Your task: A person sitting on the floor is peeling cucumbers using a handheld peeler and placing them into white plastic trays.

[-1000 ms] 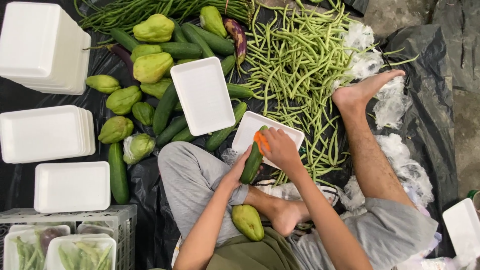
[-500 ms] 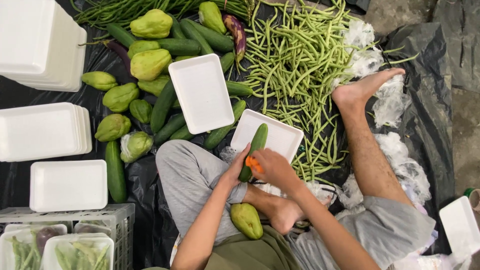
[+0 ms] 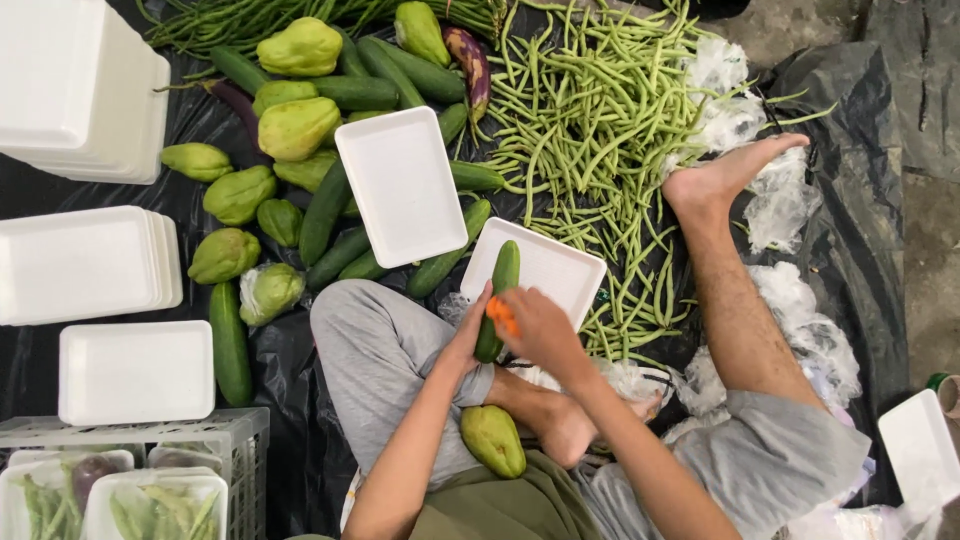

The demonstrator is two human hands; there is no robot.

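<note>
Here, seated barefoot on black plastic sheeting [image 3: 860,190], a person works a cucumber [image 3: 498,298] over a white foam tray [image 3: 552,272]. From the left: stacks of foam trays [image 3: 85,265] line the edge, a plastic crate [image 3: 150,430] below them holds trays already filled with greens, and pale green chayotes [image 3: 238,194] lie jumbled with more dark cucumbers [image 3: 326,210]. An empty tray [image 3: 402,186] rests tilted on top of that pile.

At centre, the left hand [image 3: 466,335] closes around the lower end of the cucumber, fingers wrapped on it. The right hand [image 3: 530,328] is clenched on a small orange tool [image 3: 502,315], apparently a peeler or knife, pressed against the cucumber's side; its edge cannot be made out. The cucumber's upper half lies over the tray near the person's knee.

The main risk appears to be the tool slipping on the smooth skin toward the left thumb, which sits just beside it. A hard push could also tip the light tray, which rests partly on loose green beans [image 3: 600,130]. A chayote [image 3: 493,440] sits by the folded foot.

To the right, the outstretched leg [image 3: 735,300] lies across beans and crumpled clear wrap [image 3: 790,200]; shifting it may crush produce.
</note>
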